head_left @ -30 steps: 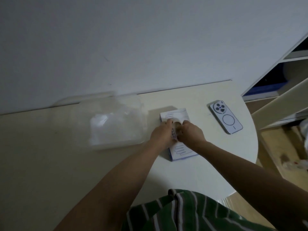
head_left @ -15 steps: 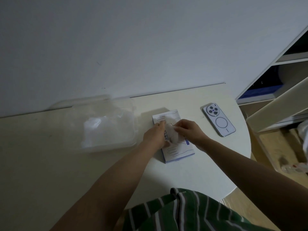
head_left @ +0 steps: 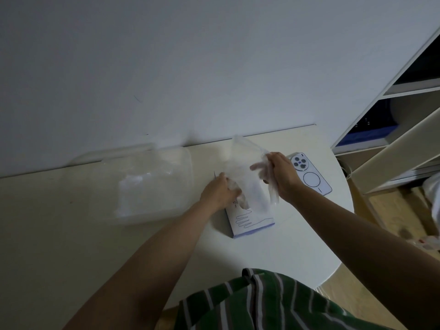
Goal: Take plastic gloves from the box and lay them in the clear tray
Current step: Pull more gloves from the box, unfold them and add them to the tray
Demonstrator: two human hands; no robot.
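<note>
From the head camera I am looking down at a pale worktop (head_left: 59,222) set against a plain wall (head_left: 190,67). The right hand (head_left: 282,173) is lifting a thin plastic glove (head_left: 240,160) above the box (head_left: 252,221), its fingers (head_left: 258,166) curled and pinching the film, showing faintly through it. The glove is hanging between the two hands, its lower part trailing down to the box's opening. The left hand (head_left: 220,190) is holding the box down on the worktop, fingers curled at the opening where crumpled plastic is bunching. The clear tray (head_left: 189,182) is sitting just left of the box, with something whitish and blurred inside. A phone (head_left: 312,178) is lying camera-side up beside the right hand.
</note>
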